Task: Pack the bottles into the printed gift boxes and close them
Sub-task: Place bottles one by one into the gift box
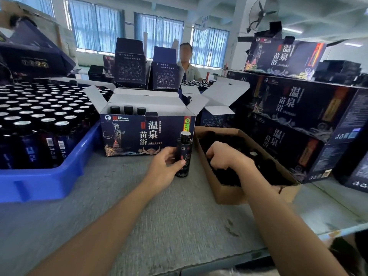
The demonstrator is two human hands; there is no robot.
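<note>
1. While the fingers (180,163) of the left hand (165,162) curl round a dark bottle (185,150), the thumb lies across its label and the bottle stands upright, its silver-topped cap uppermost.
2. That bottle is just in front of the right front corner of the open gift box (139,134), low over the grey surface (159,216).
3. Fingers (217,166) of the right hand (223,156) are bent down among the dark loose bottles (253,154) in a brown cardboard box (229,193); I cannot tell whether they hold one.
4. Inside the gift box, three black caps (128,109) show along the back left, and its white flaps stand open.
5. Left of the gift box, a blue crate (49,176) is packed with upright bottles, silver tops showing.
6. To the right, closed printed boxes (298,108) are stacked behind the cardboard box.
7. Beyond the gift box, more open boxes stand on end, and a person (188,64) is at the far side of the surface.
</note>
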